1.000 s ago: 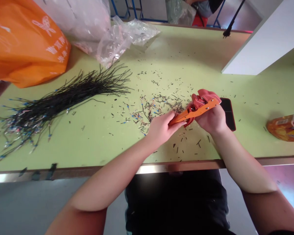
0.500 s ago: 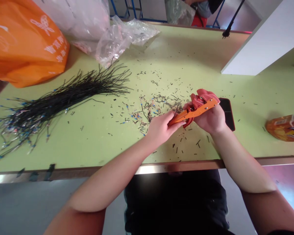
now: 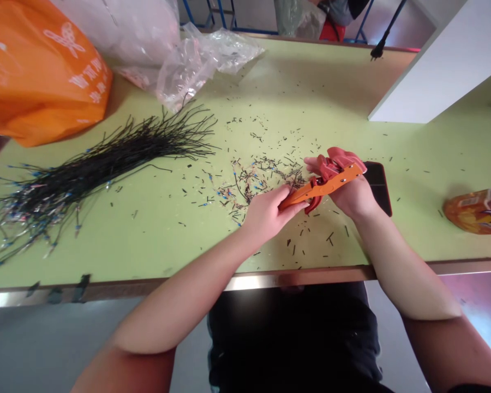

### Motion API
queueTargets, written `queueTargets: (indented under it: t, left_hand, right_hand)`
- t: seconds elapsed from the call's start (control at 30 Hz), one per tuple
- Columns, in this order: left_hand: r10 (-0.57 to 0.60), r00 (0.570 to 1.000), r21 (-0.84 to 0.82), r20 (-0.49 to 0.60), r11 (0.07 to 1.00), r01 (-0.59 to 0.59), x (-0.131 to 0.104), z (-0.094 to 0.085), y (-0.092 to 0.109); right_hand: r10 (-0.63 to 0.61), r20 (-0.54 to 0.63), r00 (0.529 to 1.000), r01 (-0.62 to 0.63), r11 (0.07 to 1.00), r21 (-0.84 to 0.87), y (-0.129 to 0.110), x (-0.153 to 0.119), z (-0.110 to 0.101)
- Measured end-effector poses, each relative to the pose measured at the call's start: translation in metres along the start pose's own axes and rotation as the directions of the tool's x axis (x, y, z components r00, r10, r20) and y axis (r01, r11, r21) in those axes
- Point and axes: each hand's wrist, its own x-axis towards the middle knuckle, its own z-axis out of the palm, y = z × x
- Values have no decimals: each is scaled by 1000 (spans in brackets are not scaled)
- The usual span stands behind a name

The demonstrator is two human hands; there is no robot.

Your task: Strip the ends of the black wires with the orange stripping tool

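Note:
An orange-and-red wire stripper point(image 3: 323, 184) is held above the bench, its red head toward the upper right. My left hand point(image 3: 265, 213) grips the orange handle at its lower left end. Under and behind the red head, my right hand point(image 3: 354, 195) cups the tool; some of its fingers stick out to the left beyond the head and the rest are hidden. Short black wire offcuts point(image 3: 265, 174) lie scattered below, with blue and copper-coloured bits among them. To the left lies a large bundle of black wires point(image 3: 118, 158), with blue and shiny pieces at its left ends.
A dark phone-like slab with a red edge point(image 3: 379, 188) lies by my right wrist. An orange bag point(image 3: 45, 76) and clear plastic bags point(image 3: 192, 65) stand back left. A white panel point(image 3: 437, 71) rises back right, an amber bottle point(image 3: 478, 212) lies right, and a black plug point(image 3: 378, 50) hangs behind.
The fingers of my right hand have shifted slightly up and stretched further out beside the red head. My left hand keeps its grip on the wire stripper; the view has shifted a little.

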Motion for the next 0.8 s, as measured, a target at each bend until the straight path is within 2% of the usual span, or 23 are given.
queueTargets:
  t: [0.17, 0.27, 0.33, 0.4, 0.5, 0.57, 0.8]
  left_hand:
    - [-16, 1000, -34, -24, 999, 15, 0, 0, -1]
    - [-50, 998, -80, -24, 996, 48, 1, 0, -2]
    - [-72, 997, -129, -23, 989, 68, 1, 0, -3]
    - [-98, 994, -175, -38, 980, 90, 2, 0, -5]
    - [-165, 985, -233, -59, 961, 147, 3, 1, -7]
    - [-209, 976, -279, -62, 943, 184, 4, 2, -9]
    - [-291, 955, -402, -60, 883, 244, 6, 5, -14]
  right_hand:
    - [-174, -1, 985, 171, 969, -179, 15, 4, 0]
    - [-201, -51, 978, 187, 962, -199, 15, 3, 5]
    - [-143, -72, 987, 132, 982, -139, 12, 3, 5]
    - [-48, -72, 996, 49, 999, 13, 9, 3, 2]
    - [116, -19, 993, -108, 960, 257, 6, 2, -5]
    - [184, 21, 983, -181, 926, 332, 5, -1, -8]
    - [196, 99, 976, -219, 872, 438, 4, -8, -1]
